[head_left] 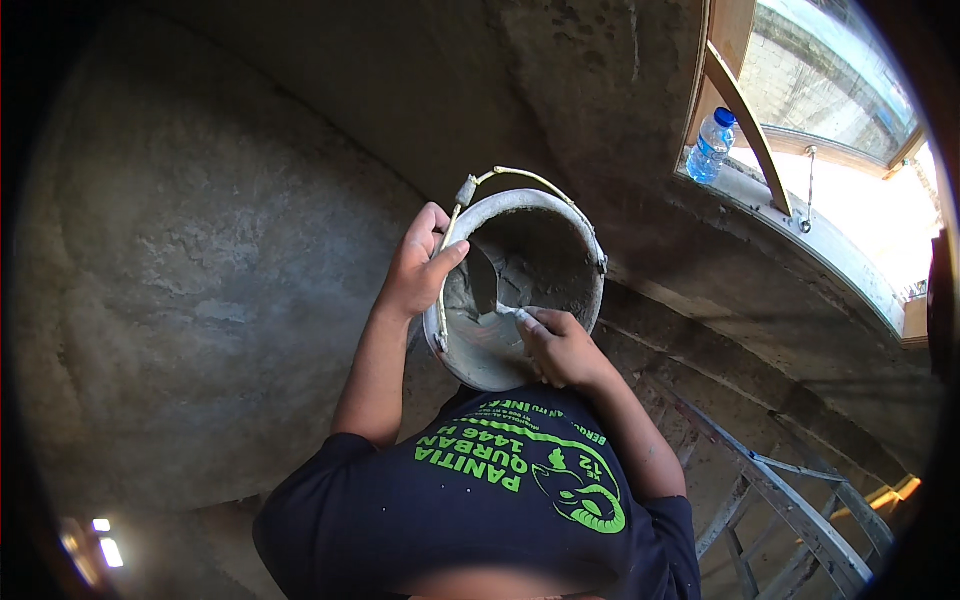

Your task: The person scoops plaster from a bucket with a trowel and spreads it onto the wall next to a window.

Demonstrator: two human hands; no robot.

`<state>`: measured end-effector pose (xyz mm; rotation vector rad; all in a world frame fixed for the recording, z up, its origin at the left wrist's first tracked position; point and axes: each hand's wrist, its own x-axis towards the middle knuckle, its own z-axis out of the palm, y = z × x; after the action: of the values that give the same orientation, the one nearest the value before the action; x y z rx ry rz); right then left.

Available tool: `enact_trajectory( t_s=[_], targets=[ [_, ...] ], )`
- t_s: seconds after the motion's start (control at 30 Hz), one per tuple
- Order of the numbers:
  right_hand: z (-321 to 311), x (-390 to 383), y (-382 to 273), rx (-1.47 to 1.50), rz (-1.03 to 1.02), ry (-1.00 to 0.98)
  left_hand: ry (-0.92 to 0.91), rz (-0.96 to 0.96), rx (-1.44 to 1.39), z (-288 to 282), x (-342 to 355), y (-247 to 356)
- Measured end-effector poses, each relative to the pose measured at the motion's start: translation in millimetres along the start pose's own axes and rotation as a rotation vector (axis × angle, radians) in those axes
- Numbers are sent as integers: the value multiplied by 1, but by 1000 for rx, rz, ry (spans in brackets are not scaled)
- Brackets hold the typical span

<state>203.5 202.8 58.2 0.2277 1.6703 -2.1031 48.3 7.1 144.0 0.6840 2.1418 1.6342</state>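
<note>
In front of my chest a round pale bucket (pixel 488 380) is tilted so that its mouth faces up toward me. Wet grey mortar (pixel 560 262) coats its inside and lies in it. My left hand (pixel 418 265) grips the left rim, thumb over the edge, beside the wire handle (pixel 535 178). My right hand (pixel 556 345) reaches over the near rim, fingers closed round the handle of a trowel. The dark trowel blade (pixel 484 278) dips among the mortar inside the bucket; its tip is hard to make out.
A window with a wooden frame (pixel 728 45) is at the upper right; a water bottle (pixel 711 146) with a blue cap stands on its sill. A metal ladder (pixel 790 505) leans at the lower right. Rough grey plastered wall (pixel 220 260) spreads across the left.
</note>
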Motion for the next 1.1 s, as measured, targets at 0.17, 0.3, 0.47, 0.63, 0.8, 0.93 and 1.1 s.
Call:
enact_trajectory(
  t_s=[0.17,0.3,0.47,0.63,0.8,0.93,1.1],
  targets=[
    [-17,-8,18,487,36,-150,56,11,-61,6,-5,-8],
    [-45,-33,25,709,40,-216,107,28,-144,5,-2,-13],
    [-78,-60,24,800,-50,-345,139,92,-128,-7,9,-36],
    [-88,-85,-30,410,-299,-148,180,92,-67,-14,14,-72],
    [-97,-105,-132,93,-783,15,207,109,-7,-17,23,-103],
    [-72,-123,-234,-154,-1081,421,167,116,-159,-15,18,-100],
    [-91,-120,-360,-1111,-1565,1138,189,177,-165,-11,23,-93]
  ],
)
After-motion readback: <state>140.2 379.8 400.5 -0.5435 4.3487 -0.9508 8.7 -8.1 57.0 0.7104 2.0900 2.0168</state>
